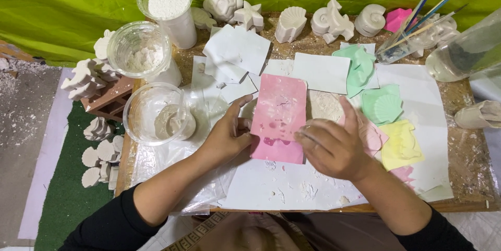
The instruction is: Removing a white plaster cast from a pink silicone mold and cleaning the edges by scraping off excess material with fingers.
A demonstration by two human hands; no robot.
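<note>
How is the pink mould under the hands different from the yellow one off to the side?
The pink mould is a plain rectangle; the yellow mould has an irregular, wavy outline. The pink mould is the larger. The left hand and right hand both touch the pink mould; the yellow mould lies untouched. Both lie flat on the white sheets and look like soft, pastel material.

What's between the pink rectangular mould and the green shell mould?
Head view: a flat whitish plaster slab lies between the pink rectangular mould and the green shell mould.
</note>
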